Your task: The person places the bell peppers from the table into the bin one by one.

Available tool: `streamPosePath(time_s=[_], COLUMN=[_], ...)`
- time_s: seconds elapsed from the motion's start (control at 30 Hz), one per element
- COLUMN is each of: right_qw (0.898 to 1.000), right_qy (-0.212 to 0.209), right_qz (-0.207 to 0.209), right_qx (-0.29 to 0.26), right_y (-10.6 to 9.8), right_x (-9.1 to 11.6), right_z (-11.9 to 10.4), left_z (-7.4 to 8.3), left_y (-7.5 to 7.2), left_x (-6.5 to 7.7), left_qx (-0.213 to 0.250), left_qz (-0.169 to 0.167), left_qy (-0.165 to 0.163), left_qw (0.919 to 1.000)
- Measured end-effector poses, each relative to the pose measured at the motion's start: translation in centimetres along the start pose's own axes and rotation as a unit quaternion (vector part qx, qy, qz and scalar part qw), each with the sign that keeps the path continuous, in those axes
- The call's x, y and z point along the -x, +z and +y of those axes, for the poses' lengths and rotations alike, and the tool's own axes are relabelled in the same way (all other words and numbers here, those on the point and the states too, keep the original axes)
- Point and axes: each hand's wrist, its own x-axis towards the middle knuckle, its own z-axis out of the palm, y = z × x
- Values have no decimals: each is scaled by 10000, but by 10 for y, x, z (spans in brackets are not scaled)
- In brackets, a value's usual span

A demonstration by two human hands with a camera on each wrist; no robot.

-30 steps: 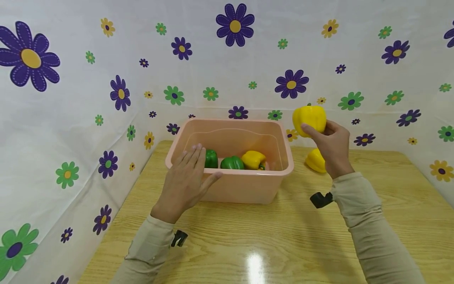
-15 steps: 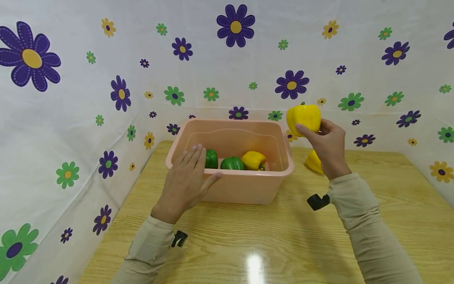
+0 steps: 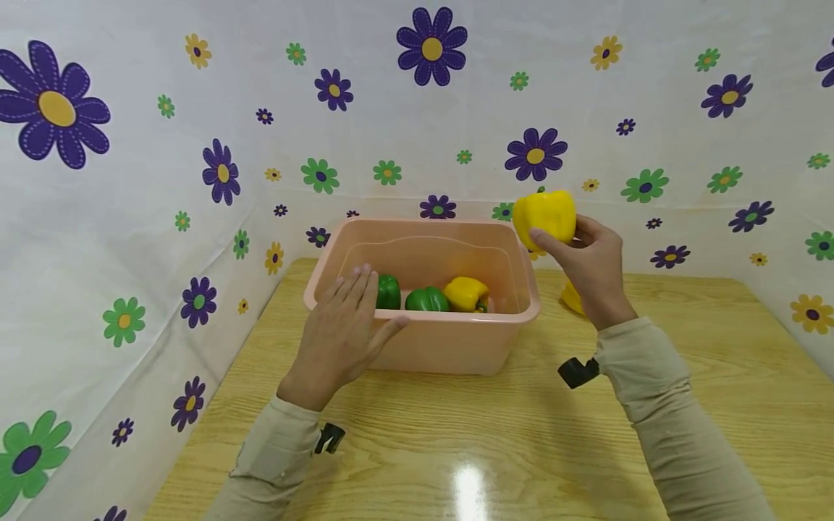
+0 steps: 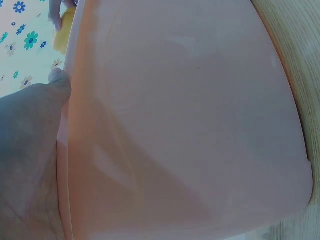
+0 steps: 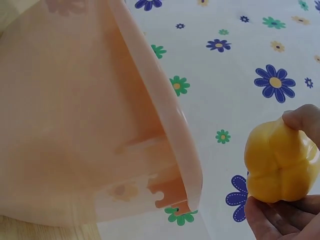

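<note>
My right hand [image 3: 589, 264] grips a yellow bell pepper [image 3: 546, 217], stem up, raised near the right end of a pink plastic tub [image 3: 449, 340]. In the right wrist view the lobed underside of that bell pepper [image 5: 280, 165] shows between thumb and fingers. My left hand [image 3: 339, 336] lies with straight fingers over the tub's front rim at the left, its thumb along the rim. Inside the tub sit a green bell pepper [image 3: 389, 291], partly hidden by my left fingers, another green bell pepper [image 3: 426, 299] and a yellow one [image 3: 466, 294].
Another yellow bell pepper [image 3: 573, 298] lies on the wooden table [image 3: 417, 434] right of the tub, mostly hidden behind my right hand. A white flower-print cloth [image 3: 391, 108] hangs behind and at the left. Black mounts [image 3: 578, 373] sit at both wrists.
My right hand has carried the yellow bell pepper leftward to the tub's right end. More of the bell pepper on the table is now covered. My left hand has stayed put.
</note>
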Motion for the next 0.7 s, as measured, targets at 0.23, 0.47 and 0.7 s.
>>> streamPosePath(time_s=[0.23,0.47,0.7], right_qw=[9999,9998,9997], right_qy=[-67,-91,-109], right_qz=[-53,-148,-226], right_qx=[52,84,-1], right_y=[3,7,10], right_x=[1,2,4], right_z=[0,-2,-5], left_z=[1,0,0], left_y=[-1,-2,-2], left_x=[0,1,1], left_qx=[-10,11,21], left_qz=[-33,-38,0], left_qy=[-18,-30,6], left_qw=[10000,10000,10000])
